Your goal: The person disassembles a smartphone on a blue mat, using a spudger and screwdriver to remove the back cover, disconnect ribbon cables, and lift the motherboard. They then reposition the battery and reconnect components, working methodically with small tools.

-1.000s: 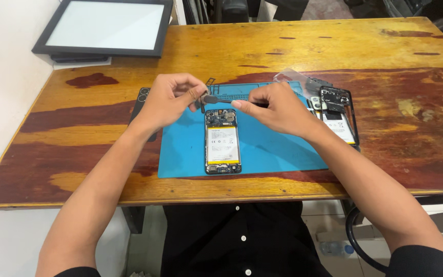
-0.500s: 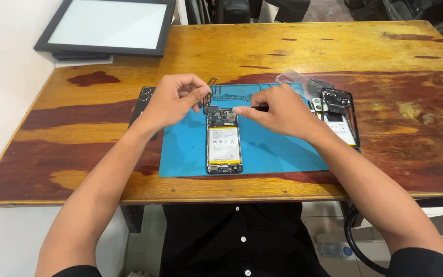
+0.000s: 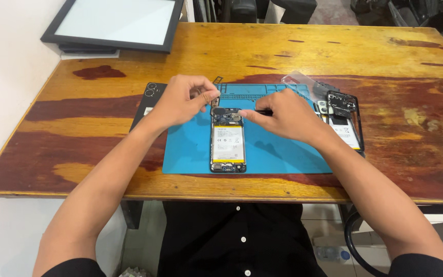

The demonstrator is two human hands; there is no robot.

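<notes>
- Table [image 3: 293, 46]: wooden, yellow-brown with dark red patches, filling most of the view; pale wall and floor at its left edge.
- Framed panel [image 3: 114, 23]: black frame, pale inside, lying flat on the far left corner of table, well apart from the hands.
- Work mat [image 3: 283, 154]: blue, rectangular, centred near the front edge; moulded compartments along its far edge.
- Dark back cover [image 3: 147, 102]: flat, with camera rings at its far corner, left of mat, partly under left wrist.
- Second opened phone [image 3: 347, 123]: black frame, pale label inside, at right edge of mat, beside right forearm.
- Clear plastic piece [image 3: 301, 79]: beyond mat's far right corner.
- Opened phone [image 3: 228, 141]: on the mat, lengthwise toward the body, back off, pale battery with yellow border showing, circuit board at far end, just between both hands.
- Left hand [image 3: 180, 102]: above phone's far left corner, thumb and forefinger pinched on a small dark part [image 3: 215, 101]; exact kind too small to tell.
- Right hand [image 3: 285, 115]: on mat right of phone's far end, fingers closed around a thin dark tool [image 3: 263, 112], its tip pointing left toward the board.
- Small dark bit [image 3: 217, 79]: on bare wood just past mat's far edge.
</notes>
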